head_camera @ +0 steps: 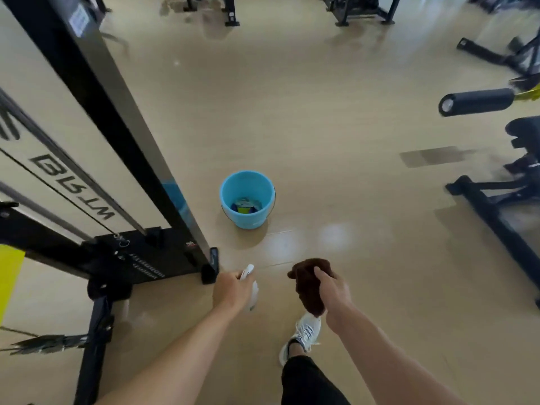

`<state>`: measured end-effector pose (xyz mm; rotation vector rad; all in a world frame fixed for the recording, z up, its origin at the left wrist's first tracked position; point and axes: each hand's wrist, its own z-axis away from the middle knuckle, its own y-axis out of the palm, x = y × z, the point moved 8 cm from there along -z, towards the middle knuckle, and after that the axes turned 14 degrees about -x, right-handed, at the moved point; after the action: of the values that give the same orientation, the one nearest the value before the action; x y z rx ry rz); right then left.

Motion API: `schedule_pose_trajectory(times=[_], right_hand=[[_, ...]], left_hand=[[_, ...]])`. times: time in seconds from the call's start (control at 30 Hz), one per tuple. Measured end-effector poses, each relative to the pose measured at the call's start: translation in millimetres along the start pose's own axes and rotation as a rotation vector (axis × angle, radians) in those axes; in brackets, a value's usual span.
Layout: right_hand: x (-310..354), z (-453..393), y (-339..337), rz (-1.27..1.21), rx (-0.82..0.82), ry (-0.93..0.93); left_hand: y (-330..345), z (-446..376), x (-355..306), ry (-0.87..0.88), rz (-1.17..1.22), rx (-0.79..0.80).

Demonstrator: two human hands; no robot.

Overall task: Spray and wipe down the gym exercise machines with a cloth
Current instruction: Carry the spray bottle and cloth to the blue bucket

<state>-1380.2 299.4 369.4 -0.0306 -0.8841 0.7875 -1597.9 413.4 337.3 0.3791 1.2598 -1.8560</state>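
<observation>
Blue plastic bucket (pixel 247 200) sits on the tan floor (pixel 336 141), mid-frame; using it as reference. A few small items lie in its bottom, one yellow-green, too small to identify.

Left hand (pixel 230 290), nearer the camera than the bucket and slightly left of it: fingers curled round a white spray bottle (pixel 252 287). Bottle head pokes out above the fist, body hangs below it. Mostly hidden by the hand.

Right hand (pixel 331 290), nearer than the bucket and to its right: pinching a bunched dark brown cloth (pixel 309 285), which sticks out above the fingers and droops under the palm. Hands apart, not touching.

Left of the bucket: black cable machine (pixel 96 118), upright post slanting down to a base foot just short of the bucket, near the left hand. Cream panel behind the cables, lettering blurred. Yellow patch at far left edge.

Right of the bucket, well apart: black bench frame (pixel 496 211) and a black foam roller pad (pixel 476 102).

Below the cloth: white sneaker (pixel 302 334) on the floor, dark trouser leg at bottom edge.
</observation>
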Motion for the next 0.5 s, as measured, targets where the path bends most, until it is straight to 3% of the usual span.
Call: schedule_pose_trajectory(times=[0.3,0.5], right_hand=[[155.0,-144.4,54.9,0.166,0.171,-0.055],[216.4,-234.9,109.4,0.236,0.178,-0.061]], left_hand=[[89.0,-90.2,-109.0,-0.141,-0.002,-0.036],[152.8,-175.6,-165.3,-0.233,0.084,0.008]])
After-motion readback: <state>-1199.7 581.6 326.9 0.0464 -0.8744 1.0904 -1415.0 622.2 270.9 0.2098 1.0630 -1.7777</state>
